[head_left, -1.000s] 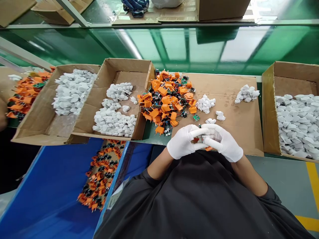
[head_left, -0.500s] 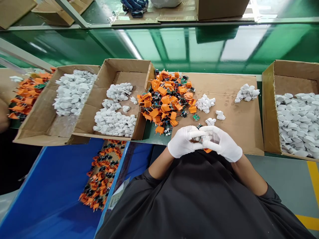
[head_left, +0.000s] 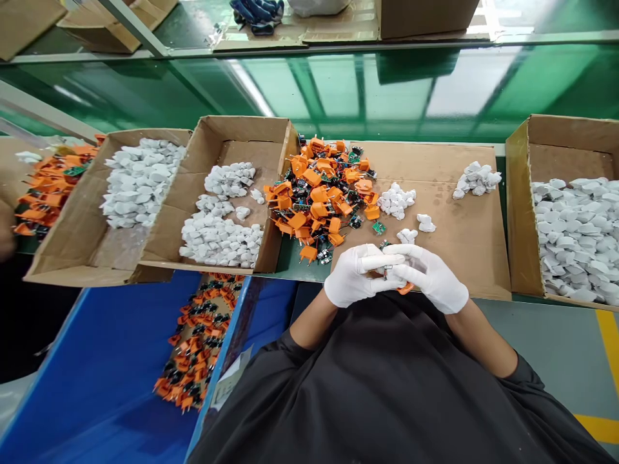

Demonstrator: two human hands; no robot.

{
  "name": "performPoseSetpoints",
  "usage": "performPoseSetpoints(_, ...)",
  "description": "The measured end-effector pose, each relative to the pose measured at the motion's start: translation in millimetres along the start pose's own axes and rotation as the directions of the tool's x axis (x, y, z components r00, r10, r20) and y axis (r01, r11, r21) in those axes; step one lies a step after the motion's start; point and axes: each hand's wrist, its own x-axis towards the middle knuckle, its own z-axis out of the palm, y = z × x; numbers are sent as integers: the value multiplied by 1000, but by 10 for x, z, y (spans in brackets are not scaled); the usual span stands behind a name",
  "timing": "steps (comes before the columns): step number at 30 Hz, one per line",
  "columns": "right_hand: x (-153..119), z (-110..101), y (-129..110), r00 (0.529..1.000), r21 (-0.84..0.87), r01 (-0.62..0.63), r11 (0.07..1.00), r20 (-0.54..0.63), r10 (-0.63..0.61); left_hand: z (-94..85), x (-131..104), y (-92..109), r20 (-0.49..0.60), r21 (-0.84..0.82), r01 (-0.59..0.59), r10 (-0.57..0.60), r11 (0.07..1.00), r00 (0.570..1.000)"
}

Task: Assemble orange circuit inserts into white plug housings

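Observation:
Both of my hands wear white gloves and meet in front of my chest, at the near edge of the cardboard sheet. The fingers of my left hand (head_left: 355, 277) are closed around a small circuit board (head_left: 386, 272), mostly hidden between the gloves. My right hand (head_left: 439, 281) is closed on an orange plug housing (head_left: 405, 289), which shows below its fingers. Whether board and housing are joined I cannot tell. Just beyond the hands lie small white pieces (head_left: 407, 236) and a loose green circuit board (head_left: 378, 227).
A heap of orange plugs with circuit boards (head_left: 319, 200) lies left of the cardboard sheet (head_left: 464, 238). Cardboard boxes of white pieces stand left (head_left: 273, 251) and right (head_left: 520, 212). A blue bin (head_left: 111, 361) holds more orange plugs. Another person's blurred hand (head_left: 6, 232) is at far left.
The fingers have shifted slightly around the held parts, and more of the orange housing shows under the right hand. The view has moved a little.

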Motion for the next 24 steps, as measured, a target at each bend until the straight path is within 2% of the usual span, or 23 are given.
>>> performPoseSetpoints(5,27,14,8,1000,23,3,1000,-26,-2,-4,6,18,18,65,25,-26,998,999)
performPoseSetpoints(10,43,30,-24,998,-29,8,1000,-57,-10,16,43,25,-27,61,-89,91,994,996)
performPoseSetpoints(12,52,42,-25,997,-22,34,999,-69,-35,36,45,8,-66,27,-79,80,997,995)
performPoseSetpoints(15,57,53,-17,998,96,54,994,21,-56,71,22,-25,-114,-135,-21,5,991,993)
performPoseSetpoints(17,52,64,-11,992,202,44,978,111,-67,99,-11,-49,-150,-261,23,-65,965,987)
performPoseSetpoints(19,45,88,-8,986,249,37,968,149,-76,135,-54,-77,-197,-368,59,-140,928,970)
performPoseSetpoints(21,37,130,-5,992,221,44,974,109,-70,178,-106,-113,-214,-459,104,-224,882,951)
performPoseSetpoints(24,32,207,0,998,160,55,986,-4,-55,244,-183,-172,-169,-584,212,-373,783,912)
